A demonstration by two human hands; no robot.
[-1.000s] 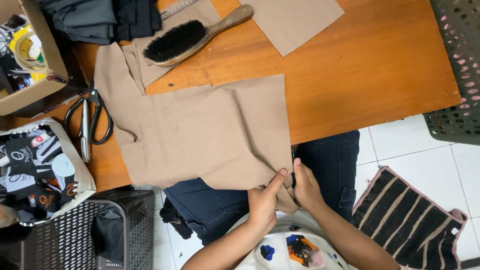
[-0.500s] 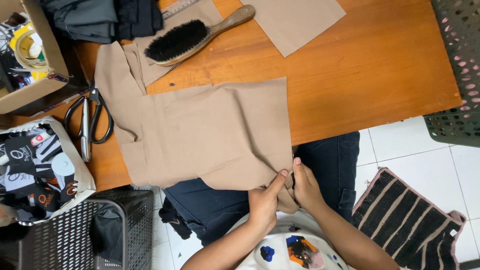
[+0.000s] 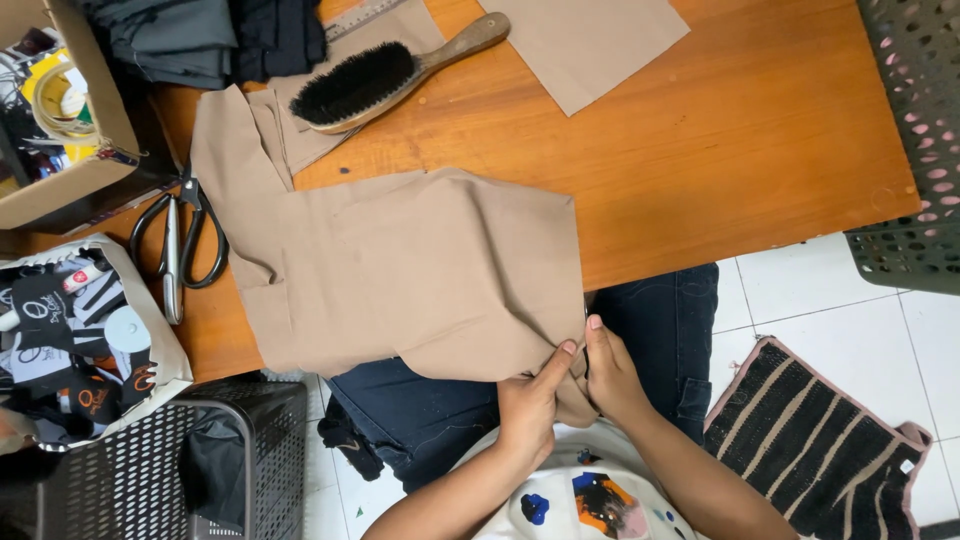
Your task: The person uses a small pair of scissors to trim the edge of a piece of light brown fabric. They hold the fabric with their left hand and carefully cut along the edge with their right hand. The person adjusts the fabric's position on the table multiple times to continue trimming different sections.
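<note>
head view: both pinching the near right corner of tan cloth (image 3: 400, 270), left hand (image 3: 528, 405) and right hand (image 3: 612, 375) side by side, fingers clamped on it. spreads away leftward over table (image 3: 720, 150), long axis crosswise.

Bright, even, diffuse light fills the scene, with no harsh glare. The counter (image 3: 700, 150) above the hands shows a soft sheen, and shadows are faint and short under the tan fabric (image 3: 420, 270). Focus is sharp throughout, with slight wide-angle bending at the edges.
</note>
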